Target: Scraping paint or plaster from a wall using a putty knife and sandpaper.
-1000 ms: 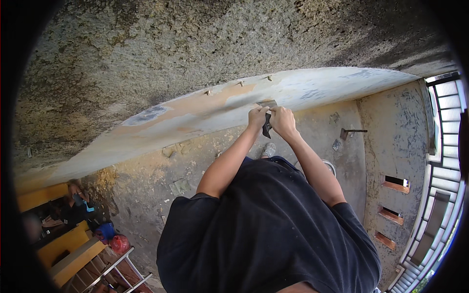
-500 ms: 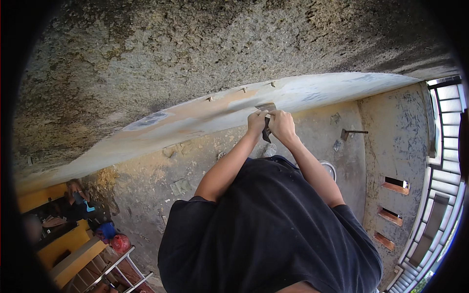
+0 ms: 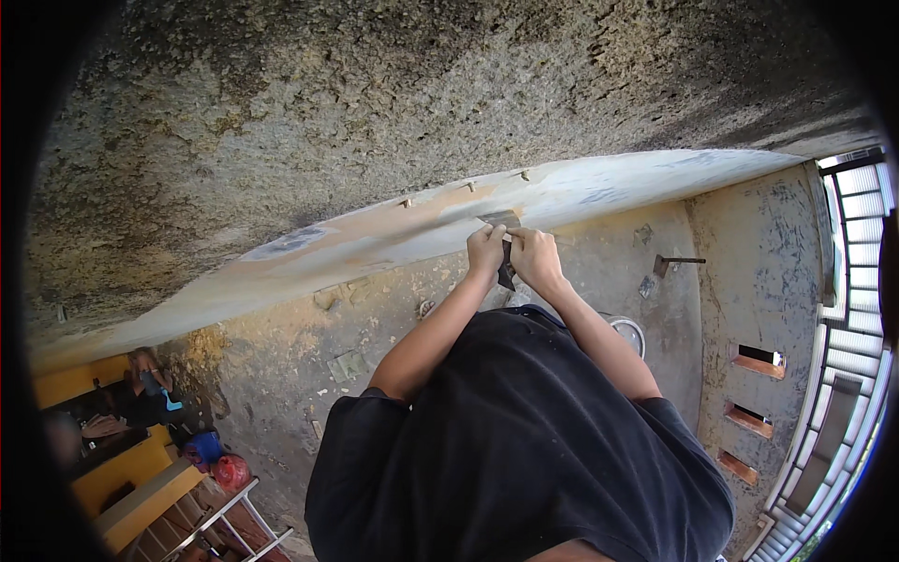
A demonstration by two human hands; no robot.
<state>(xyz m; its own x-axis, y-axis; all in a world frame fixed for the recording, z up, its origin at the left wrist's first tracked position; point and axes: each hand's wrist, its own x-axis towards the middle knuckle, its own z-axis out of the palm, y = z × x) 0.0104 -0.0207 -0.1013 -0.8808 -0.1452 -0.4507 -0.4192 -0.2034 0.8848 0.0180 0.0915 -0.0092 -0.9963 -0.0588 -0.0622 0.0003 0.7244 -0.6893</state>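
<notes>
Both of my hands are closed on a wide-bladed scraper in front of my chest. Its grey blade, the scraper (image 3: pixel 502 218), lies at the pale, patchy painted wall (image 3: pixel 412 239), though I cannot tell whether the edge touches it. My left hand (image 3: pixel 485 251) grips from the left, thumb up near the blade. From the right, my right hand (image 3: pixel 535 256) pinches the same tool, its thumb close to the left one. A dark handle end (image 3: pixel 507 273) sticks out below, between the hands.
Rough, stained masonry (image 3: pixel 309 103) spans the top. A tool with a handle (image 3: pixel 682 260) lies on the floor at right, near a wall with slots (image 3: pixel 757 361). A round rim (image 3: pixel 629 330) shows beside my right arm. A ladder (image 3: pixel 220 515), bags (image 3: pixel 230 471) and another person (image 3: pixel 150 379) are at left.
My hands and the scraper have shifted slightly left in the picture, and the blade sits a little lower. The view itself has moved slightly. Both hands keep their grip.
</notes>
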